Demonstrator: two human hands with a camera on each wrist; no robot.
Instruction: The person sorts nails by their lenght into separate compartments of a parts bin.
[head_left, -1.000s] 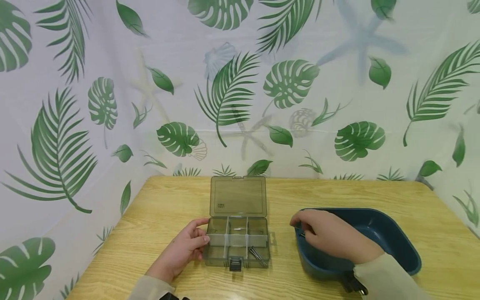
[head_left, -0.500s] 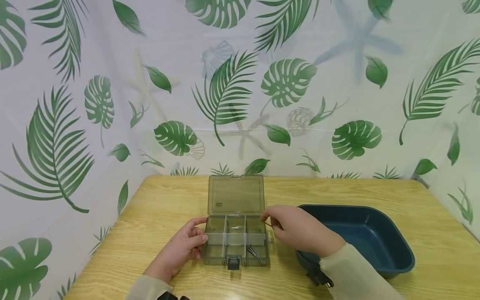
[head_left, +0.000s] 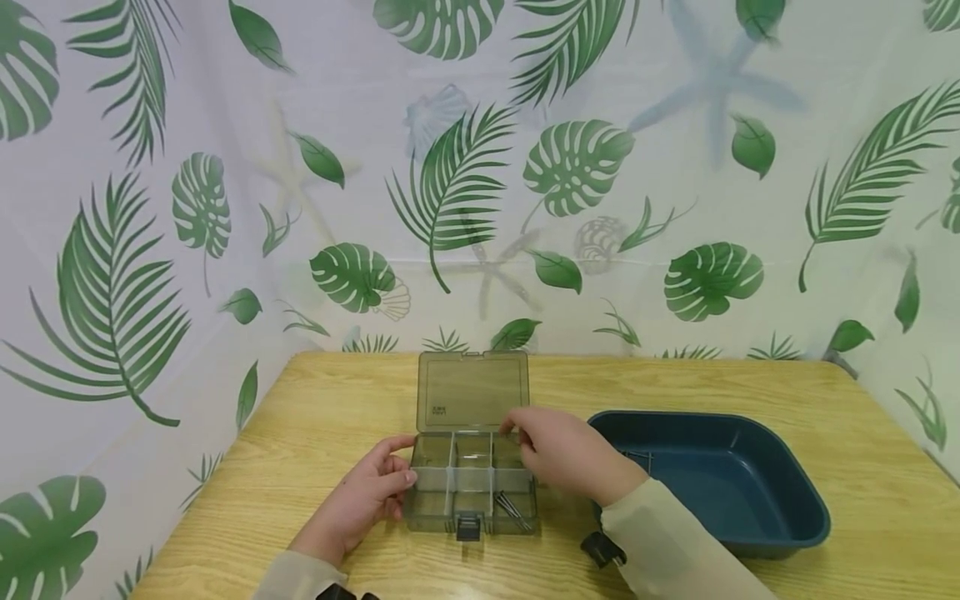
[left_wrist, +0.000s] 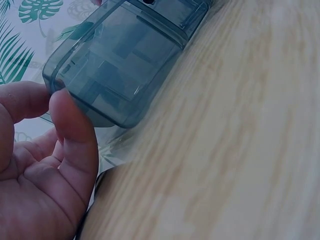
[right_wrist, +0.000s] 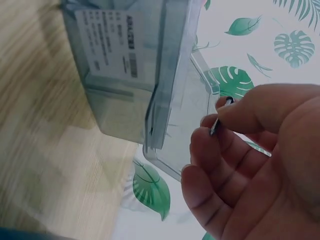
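As the head view reaches me, I record a translucent grey plastic compartment box point(head_left: 429, 504) on the yellow wood-grain table point(head_left: 345, 387), its lid point(head_left: 472, 387) open on the far side. The left hand point(head_left: 367, 487) grips the box's left side. The right hand point(head_left: 573, 458) is over the far right compartment point(head_left: 512, 454). Several slim metal pins point(head_left: 512, 511) lie in the near right compartment. To the right, a dark blue rounded basin point(head_left: 750, 500) contains more thin metal pieces point(head_left: 640, 456) at its left end.

In the left wrist view, I note thumb and forefinger closed about a box corner.

In the right wrist view, I find a small dark-headed metal fastener point(right_wrist: 215, 125) pinched between thumb and fingers; whether it touches the box, I cannot tell. I judge the step in hand to be placing it in the far right compartment; the next move calls for lowering it there and releasing the pinch.
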